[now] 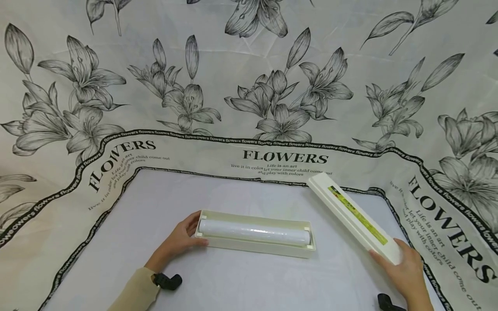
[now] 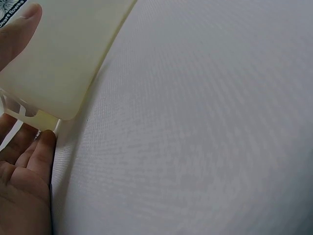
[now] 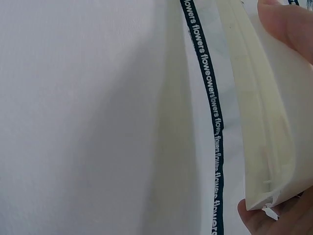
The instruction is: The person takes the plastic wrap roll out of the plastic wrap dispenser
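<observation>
A long cream plastic box [image 1: 256, 247] lies uncovered on the white surface, with a roll of clear plastic wrap [image 1: 254, 232] inside it. My left hand [image 1: 184, 235] grips the box's left end, thumb on the near side and fingers at the far side. In the left wrist view the thumb [image 2: 19, 34] lies along the box wall [image 2: 58, 63]. Off to the right, my right hand [image 1: 408, 265] holds the box's lid [image 1: 350, 216] by its near end, tilted and apart from the box. A yellow-green label [image 1: 358, 216] runs along the lid. The right wrist view shows the lid's hollow inside [image 3: 254, 107].
The white tabletop [image 1: 233, 280] is bordered by a cloth with black "flowers" bands and lily drawings [image 1: 288, 99]. Black wrist devices sit on the left wrist [image 1: 167, 281] and near the right wrist [image 1: 389, 302].
</observation>
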Available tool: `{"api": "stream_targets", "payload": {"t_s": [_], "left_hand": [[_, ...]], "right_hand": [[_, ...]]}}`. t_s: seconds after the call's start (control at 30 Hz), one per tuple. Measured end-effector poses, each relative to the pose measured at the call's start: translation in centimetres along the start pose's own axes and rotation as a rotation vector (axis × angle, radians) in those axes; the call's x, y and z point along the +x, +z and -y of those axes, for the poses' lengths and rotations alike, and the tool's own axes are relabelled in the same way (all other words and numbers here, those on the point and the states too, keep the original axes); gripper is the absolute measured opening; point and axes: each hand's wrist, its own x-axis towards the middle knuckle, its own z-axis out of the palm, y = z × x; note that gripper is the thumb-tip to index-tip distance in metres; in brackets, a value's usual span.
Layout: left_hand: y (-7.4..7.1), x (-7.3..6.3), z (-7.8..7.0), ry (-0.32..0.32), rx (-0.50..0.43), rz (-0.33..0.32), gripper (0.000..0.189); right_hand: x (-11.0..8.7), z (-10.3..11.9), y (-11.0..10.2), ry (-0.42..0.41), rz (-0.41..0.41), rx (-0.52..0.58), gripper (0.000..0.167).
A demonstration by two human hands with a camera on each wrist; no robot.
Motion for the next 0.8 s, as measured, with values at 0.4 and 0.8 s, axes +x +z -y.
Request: {"api": "stream_targets", "payload": {"t_s": [0.4, 0.8], "left_hand": [[0.1, 0.0, -0.1, 0.006, 0.009, -0.004, 0.101], [0.1, 0.1, 0.0, -0.007, 0.003, -0.005, 0.101]], "right_hand": [[0.2, -2.1, -0.8, 0.088, 0.030, -0.033, 0.109], [0.0, -4.0, -1.8, 0.085, -0.031, -0.009, 0.101]]}}
